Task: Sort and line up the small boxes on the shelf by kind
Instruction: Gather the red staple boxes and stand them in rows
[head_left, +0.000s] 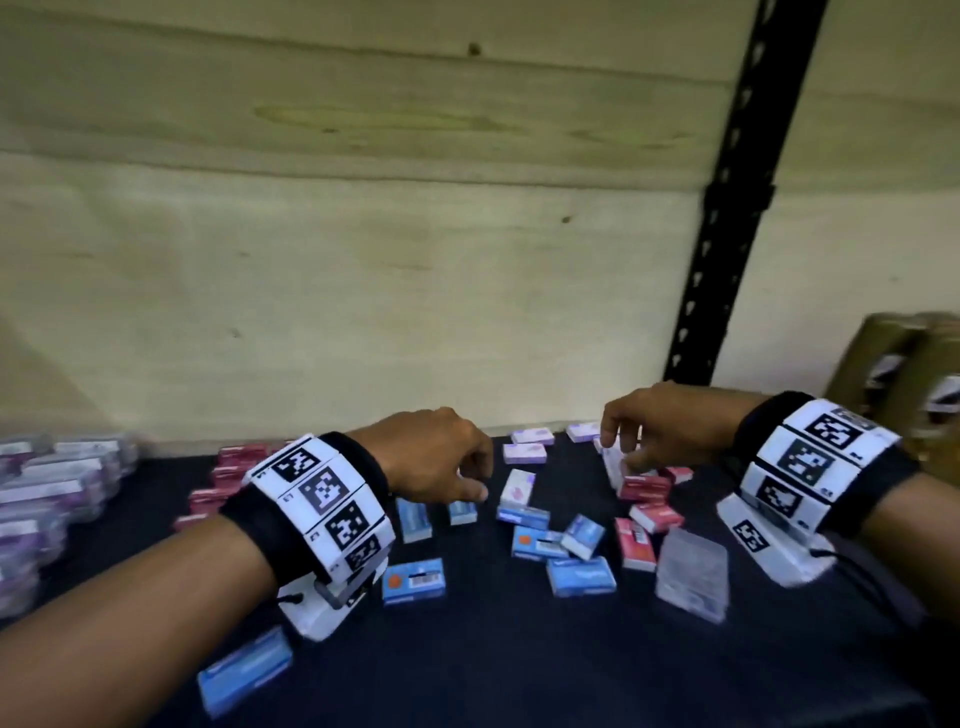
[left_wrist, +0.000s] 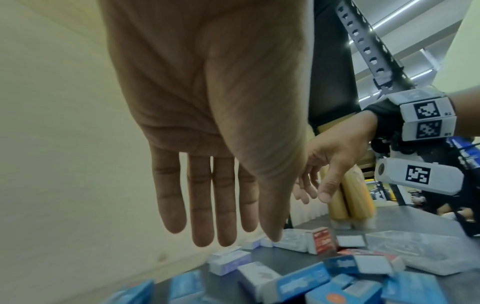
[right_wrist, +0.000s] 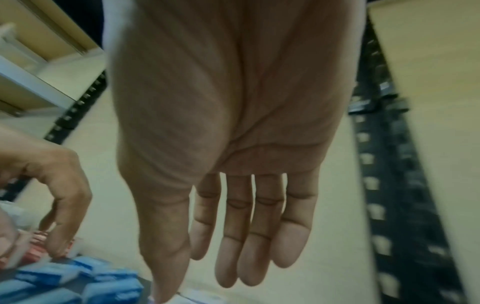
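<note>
Small boxes lie scattered on the dark shelf (head_left: 519, 670): blue boxes (head_left: 537, 540) in the middle and front, red boxes (head_left: 644, 489) to the right, white-and-purple boxes (head_left: 524, 453) near the back wall. A row of red boxes (head_left: 231, 470) lies behind my left wrist. My left hand (head_left: 467, 475) hovers over a blue box (head_left: 462, 512), its straight fingers (left_wrist: 207, 205) holding nothing. My right hand (head_left: 623, 447) hangs above the red boxes and an upright white box (head_left: 613, 465). Its fingers (right_wrist: 246, 226) are loose and empty.
Wrapped packs of purple-and-white boxes (head_left: 47, 488) are piled at the far left. A clear plastic case (head_left: 691, 574) lies front right. Brown packages (head_left: 904, 364) stand at the right edge beside a black upright post (head_left: 727, 208). A wooden panel closes the back.
</note>
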